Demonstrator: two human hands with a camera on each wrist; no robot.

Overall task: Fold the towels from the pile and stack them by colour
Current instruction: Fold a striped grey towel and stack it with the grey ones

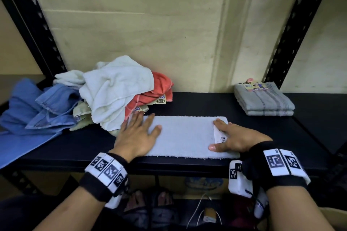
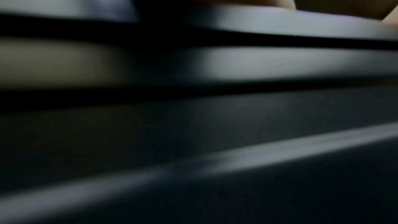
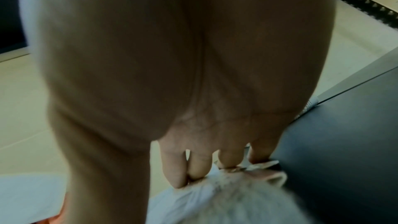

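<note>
While left hand (image 1: 138,135) presses flat on pale blue towel (image 1: 185,136), right hand (image 1: 231,137) pinches labelled end; mid-fold, next likely folds end across.

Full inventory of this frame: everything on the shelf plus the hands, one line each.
Flat towel: one, pale blue, part-folded on the shelf front, centre, under both hands.
Paper label: one, white with a barcode, on the flat towel's right end.
Pile of unfolded towels: one heap, white, orange, pale green and blue, left rear of the shelf.
Folded stack: two towels, grey with stripes, right rear, with a card tag on top.
Shelf: one, black, on a black metal rack.
Wall: cream, behind the shelf.
Left hand: flat, fingers spread, pressing the flat towel's left end.
Right hand: gripping the flat towel's right end.
</note>
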